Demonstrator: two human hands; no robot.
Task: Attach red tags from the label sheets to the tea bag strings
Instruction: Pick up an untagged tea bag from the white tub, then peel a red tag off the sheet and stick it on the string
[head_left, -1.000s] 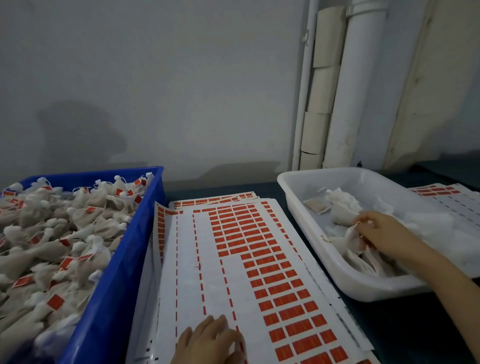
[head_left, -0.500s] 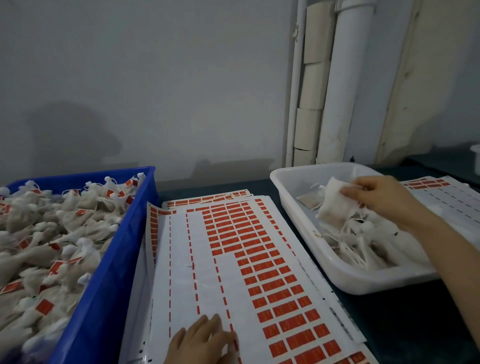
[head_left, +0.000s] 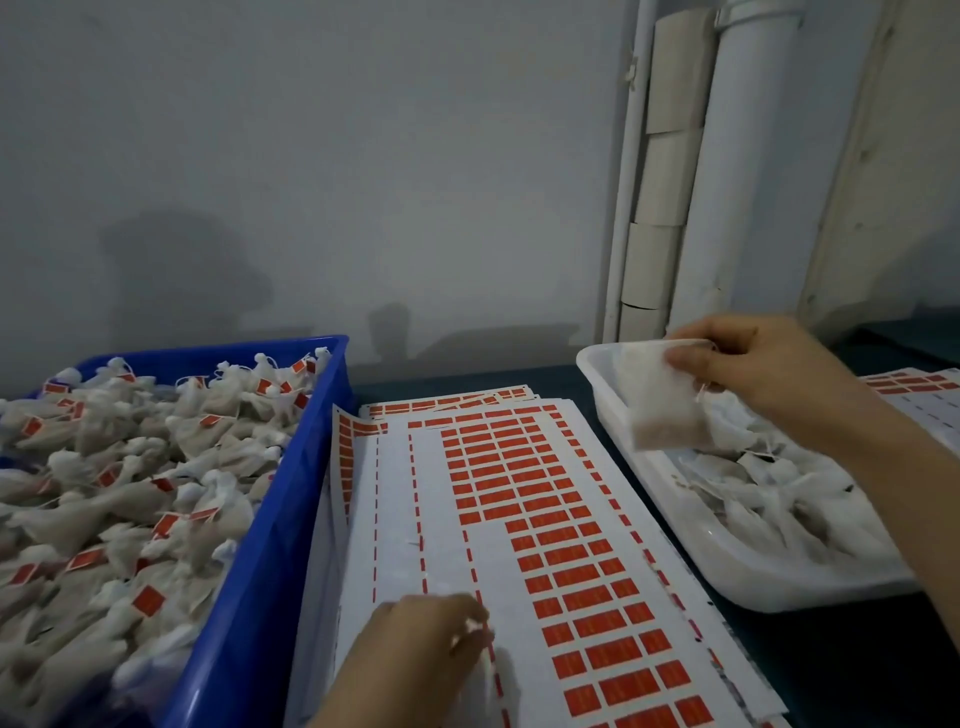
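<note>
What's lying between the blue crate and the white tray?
In the head view, a stack of label sheets with red tags lies between the blue crate and the white tray; the left hand rests on its near end.

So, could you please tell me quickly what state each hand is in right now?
Left hand: curled on the label sheet; whether it pinches anything cannot be told.
Right hand: closed, holding a tea bag above the tray.
</note>
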